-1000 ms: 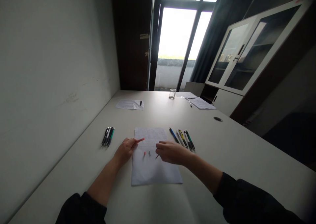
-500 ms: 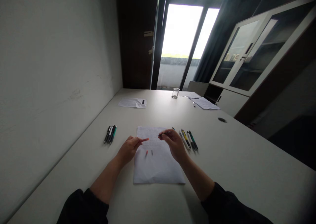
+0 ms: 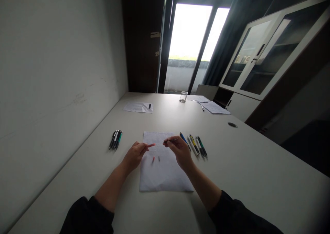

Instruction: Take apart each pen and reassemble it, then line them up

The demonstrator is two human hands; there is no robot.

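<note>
My left hand (image 3: 134, 155) pinches a red pen barrel (image 3: 151, 145) that points right over the sheet of paper (image 3: 167, 175). Facing it across a small gap, my right hand (image 3: 180, 152) has its fingers closed on a thin dark pen part (image 3: 165, 142), mostly covered by the fingers. On the paper below lie a short red pen piece (image 3: 153, 159) and a small grey piece (image 3: 159, 158), too small to name. Just right of my right hand lies a row of pens, among them a blue pen (image 3: 183, 139) and a yellow pen (image 3: 194, 144).
Several dark and green pens (image 3: 115, 140) lie in a group at the left. Farther back are a plastic sleeve (image 3: 138, 107), a glass (image 3: 183, 97) and a stack of papers (image 3: 215, 108) with a pen. A wall (image 3: 77, 72) borders the table's left side.
My right hand has shifted slightly left with the dark pen part, closer to the red barrel, and more of the blue pen shows. My left hand has stayed nearly still.
</note>
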